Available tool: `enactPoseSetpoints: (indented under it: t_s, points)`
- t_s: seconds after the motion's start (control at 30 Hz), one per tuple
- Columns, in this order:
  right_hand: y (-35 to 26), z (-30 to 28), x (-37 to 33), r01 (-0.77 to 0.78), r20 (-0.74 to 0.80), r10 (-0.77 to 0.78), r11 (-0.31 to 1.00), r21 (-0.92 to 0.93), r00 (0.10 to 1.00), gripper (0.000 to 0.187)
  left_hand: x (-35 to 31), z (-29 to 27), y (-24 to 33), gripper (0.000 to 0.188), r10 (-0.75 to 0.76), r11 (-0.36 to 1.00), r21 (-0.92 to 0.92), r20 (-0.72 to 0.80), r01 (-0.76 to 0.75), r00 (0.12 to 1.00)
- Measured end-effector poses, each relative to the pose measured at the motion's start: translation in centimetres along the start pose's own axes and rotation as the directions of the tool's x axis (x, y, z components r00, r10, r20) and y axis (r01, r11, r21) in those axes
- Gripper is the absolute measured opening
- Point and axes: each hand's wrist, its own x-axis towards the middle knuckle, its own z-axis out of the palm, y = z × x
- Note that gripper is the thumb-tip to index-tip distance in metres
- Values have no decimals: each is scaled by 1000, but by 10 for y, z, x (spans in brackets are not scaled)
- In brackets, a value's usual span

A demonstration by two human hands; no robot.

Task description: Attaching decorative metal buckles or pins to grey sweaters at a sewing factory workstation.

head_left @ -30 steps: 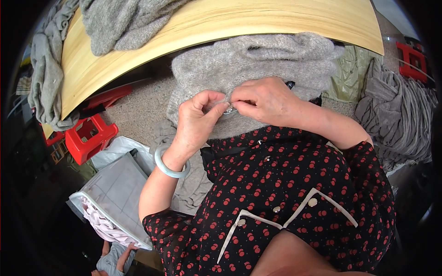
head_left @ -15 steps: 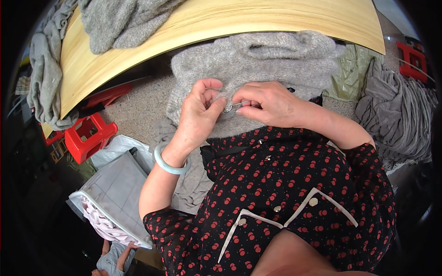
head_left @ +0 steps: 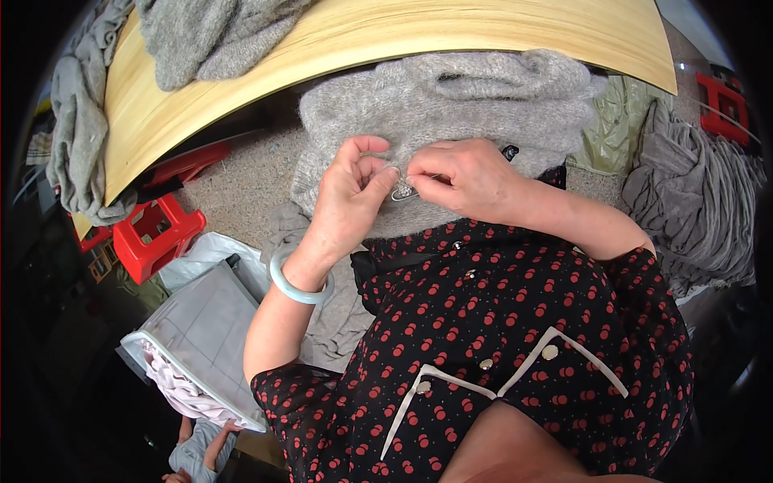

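Observation:
A fuzzy grey knitted garment (head_left: 362, 113) lies across my lap, against the table edge. My left hand (head_left: 350, 193) is closed in a pinch, thumb against forefinger, on a small silvery button (head_left: 403, 191) just above the knit. A fine pale loop of thread shows around the button. Close to its right, my right hand (head_left: 467, 177) pinches something thin, apparently a needle, mostly hidden behind the fingers. The two sets of fingertips are a small gap apart. A small black shiny thing (head_left: 510, 151) shows beyond my right hand.
The wooden table (head_left: 483, 28) curves across the far side, with grey knitwear (head_left: 213, 40) on it. A red stool (head_left: 157, 233) and a clear plastic bin (head_left: 205, 338) of pale cloth stand left. At right are a grey fabric heap (head_left: 692, 193) and another red stool (head_left: 721, 105).
My right fingertips have closed tighter, hiding most of the thin shaft that showed between them. The thread loop beside the button shows more clearly. My left hand has hardly moved.

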Motion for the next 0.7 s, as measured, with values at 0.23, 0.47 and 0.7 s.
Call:
enactPoseSetpoints:
  t_s: [0.23,0.47,0.7]
  points:
    - [-1,1,0,13,-37,-17,995,-95,999,7,-5,0,1,36,143,955,258,29,-146,989]
    - [0,1,0,8,-40,-10,999,-35,999,6,-8,-1,5,35,107,978,179,6,-106,994]
    - [-2,-6,-2,43,28,-46,994,102,999,10,-3,-10,10,33,-55,992,-112,94,66,994]
